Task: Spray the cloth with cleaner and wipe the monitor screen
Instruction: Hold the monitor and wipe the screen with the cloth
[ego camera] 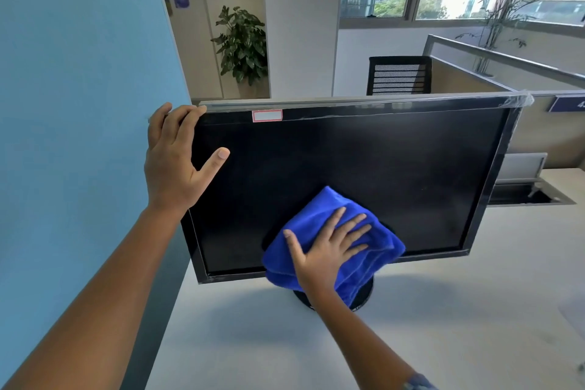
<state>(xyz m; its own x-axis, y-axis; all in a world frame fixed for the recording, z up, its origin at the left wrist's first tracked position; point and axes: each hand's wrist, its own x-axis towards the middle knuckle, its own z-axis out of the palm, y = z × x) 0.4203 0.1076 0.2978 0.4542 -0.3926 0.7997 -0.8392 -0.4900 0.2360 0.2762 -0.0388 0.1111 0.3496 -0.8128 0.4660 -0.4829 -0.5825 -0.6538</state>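
A black monitor [364,168] with a dark screen stands on a white desk [253,342], on a round black base partly hidden by the cloth. My left hand [174,161] grips the monitor's top left corner, fingers over the top edge and thumb on the screen. My right hand [329,247] lies flat, fingers spread, and presses a folded blue microfibre cloth [319,215] against the lower middle of the screen. The cloth hangs over the bottom bezel. No spray bottle is in view.
A light blue partition [79,104] rises close on the left. Behind the monitor are a low divider, a black mesh chair [399,74], a potted plant [242,44] and windows. An open cable hatch [531,193] sits in the desk at right.
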